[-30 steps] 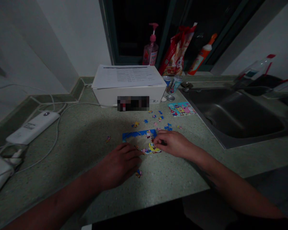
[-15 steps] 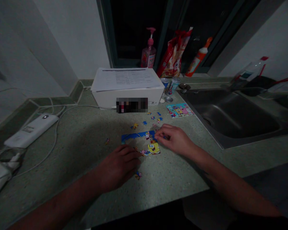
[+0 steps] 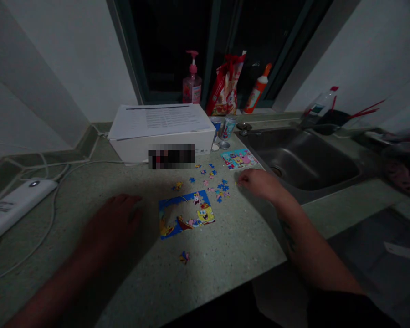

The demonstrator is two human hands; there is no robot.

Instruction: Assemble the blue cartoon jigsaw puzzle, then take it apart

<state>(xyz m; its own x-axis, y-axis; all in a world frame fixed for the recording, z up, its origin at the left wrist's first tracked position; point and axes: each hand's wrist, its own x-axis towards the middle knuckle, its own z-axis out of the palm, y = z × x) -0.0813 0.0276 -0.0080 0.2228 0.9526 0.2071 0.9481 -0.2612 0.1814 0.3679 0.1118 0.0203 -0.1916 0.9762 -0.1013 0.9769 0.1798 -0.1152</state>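
Observation:
A partly assembled jigsaw puzzle with a yellow cartoon face and blue border lies on the counter, its middle bare. My right hand is right of the loose pieces, fingers pinched, with a small yellow bit of a puzzle piece at the tips. My left hand is low over the counter left of the puzzle, dim and blurred, its forefinger and thumb seemingly apart; nothing shows between them. Several loose puzzle pieces lie behind and right of the puzzle, and a small joined cluster lies in front.
A white box with a printed sheet on top stands behind. A colourful picture card lies beside the sink. Cans stand near the box. A white power bank and cables are at left.
My left hand has moved left off the puzzle, over where a loose piece lay. My right hand has moved right, away from the puzzle's edge, uncovering loose pieces. The view has shifted right.

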